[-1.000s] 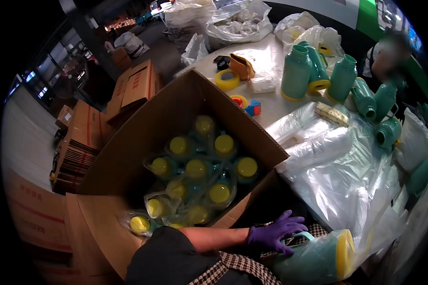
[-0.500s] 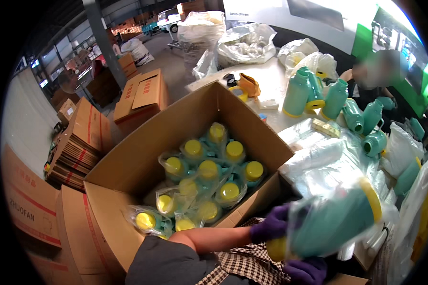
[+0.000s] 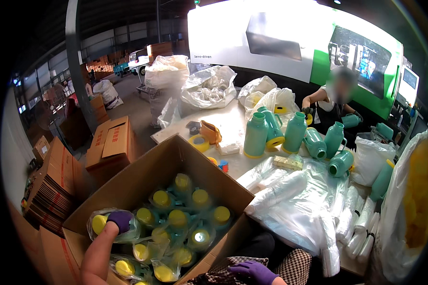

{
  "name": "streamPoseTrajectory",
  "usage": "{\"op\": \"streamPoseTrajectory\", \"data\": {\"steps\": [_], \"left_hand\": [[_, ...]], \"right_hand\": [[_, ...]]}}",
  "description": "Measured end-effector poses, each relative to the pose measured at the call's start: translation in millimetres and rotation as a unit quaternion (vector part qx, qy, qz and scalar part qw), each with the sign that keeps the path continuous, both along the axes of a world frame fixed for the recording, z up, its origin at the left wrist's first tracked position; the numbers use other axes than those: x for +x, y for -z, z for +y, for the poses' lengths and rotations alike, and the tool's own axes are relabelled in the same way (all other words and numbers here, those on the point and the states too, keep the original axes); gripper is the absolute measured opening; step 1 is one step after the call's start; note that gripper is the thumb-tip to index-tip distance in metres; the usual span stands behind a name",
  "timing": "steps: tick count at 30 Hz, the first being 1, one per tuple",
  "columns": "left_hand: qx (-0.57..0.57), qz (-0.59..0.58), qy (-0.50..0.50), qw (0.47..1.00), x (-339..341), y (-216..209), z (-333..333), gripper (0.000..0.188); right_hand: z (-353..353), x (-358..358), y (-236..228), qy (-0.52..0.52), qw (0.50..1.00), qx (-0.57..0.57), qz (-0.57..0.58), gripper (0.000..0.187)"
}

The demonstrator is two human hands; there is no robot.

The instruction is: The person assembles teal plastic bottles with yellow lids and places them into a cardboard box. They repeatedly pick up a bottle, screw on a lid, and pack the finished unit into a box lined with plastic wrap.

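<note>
At the left side of the open carton (image 3: 142, 178), my left hand (image 3: 121, 221), in a purple glove, grips a bagged thermos flask (image 3: 99, 224) just behind its yellow lid. Clear plastic film surrounds this flask. Several more green thermos flasks with yellow lids (image 3: 177, 217), wrapped in clear bags, stand close together in the carton. My right hand (image 3: 256, 272), also gloved in purple, lies over the checked apron (image 3: 292, 266) with its fingers stretched out, holding nothing.
Unwrapped green flasks (image 3: 256, 135) stand and lie on the table (image 3: 199, 121). Clear plastic bags (image 3: 295, 209) spread over its near part, with yellow tape (image 3: 199, 143) farther left. A co-worker (image 3: 335, 97) sits beyond. Flattened cartons (image 3: 57, 185) are stacked at left.
My left hand has carried the bagged flask from the right, beside the carton, to the carton's left side. My right hand is apart from it now. The view has shifted, showing more of the table.
</note>
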State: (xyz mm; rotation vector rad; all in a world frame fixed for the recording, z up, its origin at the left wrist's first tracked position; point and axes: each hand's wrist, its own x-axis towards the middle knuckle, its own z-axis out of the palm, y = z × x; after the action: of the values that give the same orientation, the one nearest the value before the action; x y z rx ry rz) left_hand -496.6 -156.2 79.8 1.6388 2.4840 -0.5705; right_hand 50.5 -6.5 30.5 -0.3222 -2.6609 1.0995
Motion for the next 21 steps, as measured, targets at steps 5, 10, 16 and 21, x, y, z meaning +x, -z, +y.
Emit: {"op": "streamPoseTrajectory", "data": {"steps": [5,10,16,21], "left_hand": [[-0.148,-0.007,0.109,0.983,-12.4,165.8,50.5,0.034],[-0.192,-0.052,0.155,0.968,-83.7,176.6,51.5,0.043],[0.131,-0.52,0.146,0.832,188.4,-165.1,284.9,0.043],[0.404,-0.167,0.393,0.809,219.7,-109.3,555.8,0.063]], "right_hand": [[30.3,6.4,27.1,0.033,0.992,-0.037,0.117,0.041],[30.6,26.2,68.6,0.127,0.978,-0.057,0.158,0.035],[39.6,37.6,50.6,0.212,0.896,-0.325,0.218,0.029],[78.7,78.4,-32.8,0.199,0.742,-0.257,0.587,0.056]]}}
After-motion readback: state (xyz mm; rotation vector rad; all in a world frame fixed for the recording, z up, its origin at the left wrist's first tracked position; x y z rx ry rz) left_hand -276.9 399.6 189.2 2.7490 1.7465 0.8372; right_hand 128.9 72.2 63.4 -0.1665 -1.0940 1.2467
